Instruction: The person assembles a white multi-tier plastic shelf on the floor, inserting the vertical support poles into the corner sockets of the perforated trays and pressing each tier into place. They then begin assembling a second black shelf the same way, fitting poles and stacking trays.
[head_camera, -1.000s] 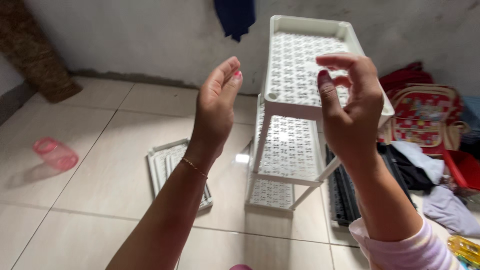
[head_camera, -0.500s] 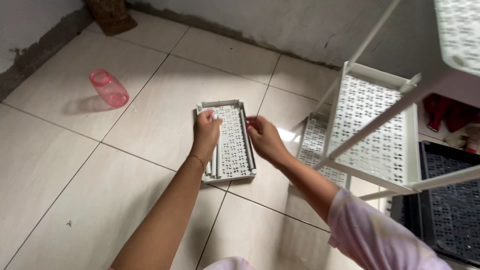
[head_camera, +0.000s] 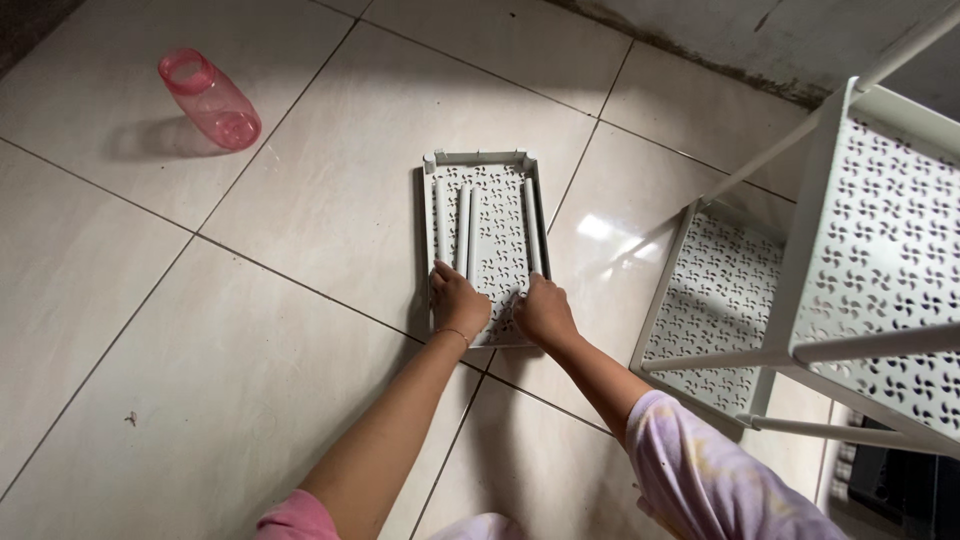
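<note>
While most of the tiled floor (head_camera: 250, 330) lies bare, a white perforated rack (head_camera: 850, 260) stands at the right with at least two shelf tiers already joined by thin poles, so the assembly looks partly done. One more white perforated shelf tray (head_camera: 487, 240) lies flat on the floor just beside the rack, not yet mounted. Inside it rest several loose white poles (head_camera: 464, 225), side by side along its length, none of them yet standing in a corner socket. The person's left hand (head_camera: 460, 303) is curled closed over the near ends of the poles on the tray's left, and the right hand (head_camera: 543, 310) is closed on the near end of a pole at the tray's right. By this reckoning, the tray and its poles are what remains to go on. A pink plastic jar (head_camera: 210, 98) lies on its side, well apart at the upper left.
</note>
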